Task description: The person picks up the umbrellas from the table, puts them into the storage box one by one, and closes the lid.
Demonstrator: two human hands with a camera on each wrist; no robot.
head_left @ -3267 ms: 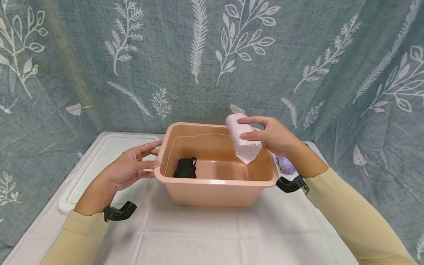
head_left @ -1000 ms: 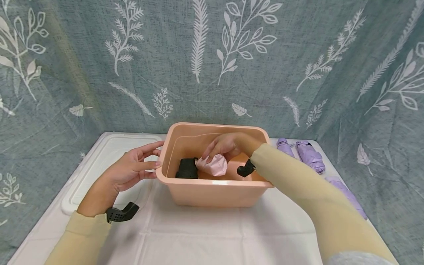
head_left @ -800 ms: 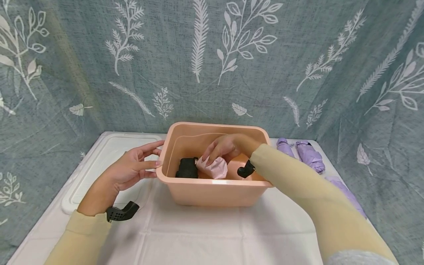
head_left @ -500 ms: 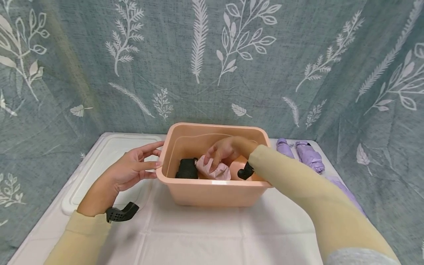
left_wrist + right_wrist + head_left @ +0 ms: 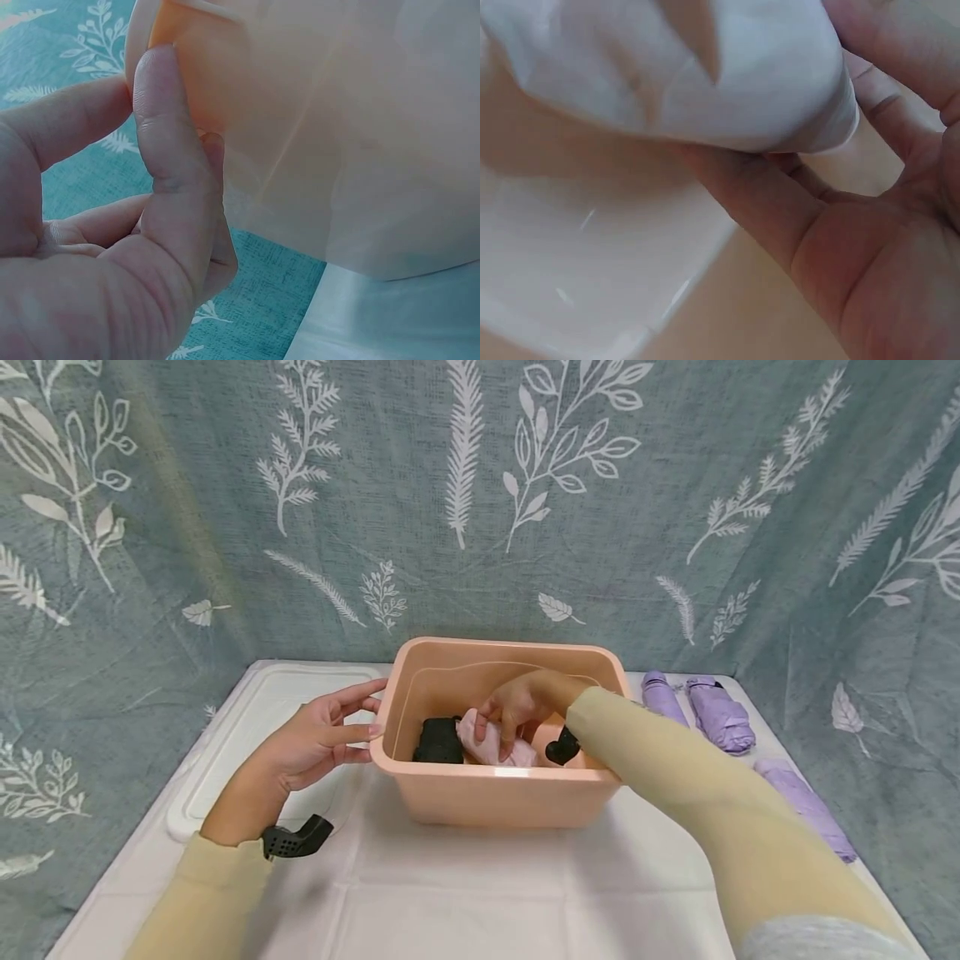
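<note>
A peach plastic bin (image 5: 491, 802) stands in the middle of the table. My left hand (image 5: 322, 739) grips its left rim between thumb and fingers; in the left wrist view the thumb (image 5: 161, 112) lies against the rim. Inside the bin my right hand (image 5: 517, 706) holds a pale pink, fabric-wrapped bundle (image 5: 491, 745), low and near the front wall. That wall hides the bundle's lower part. In the right wrist view, fingers curve round the smooth bundle (image 5: 780, 82). Just left of it in the bin sits a black pouch-like thing (image 5: 438, 742).
A white lid (image 5: 225, 752) lies at the left of the table. Along the right edge lie three purple folded umbrellas: one (image 5: 663, 697) behind the right sleeve, one (image 5: 718, 714) beside it, one (image 5: 806, 808) nearer. A patterned curtain (image 5: 480, 527) hangs behind.
From above the bin's right side, my right hand has lowered the pink bundle in beside the black thing. Lately the bundle has turned slightly there. The left hand stays at the rim.
</note>
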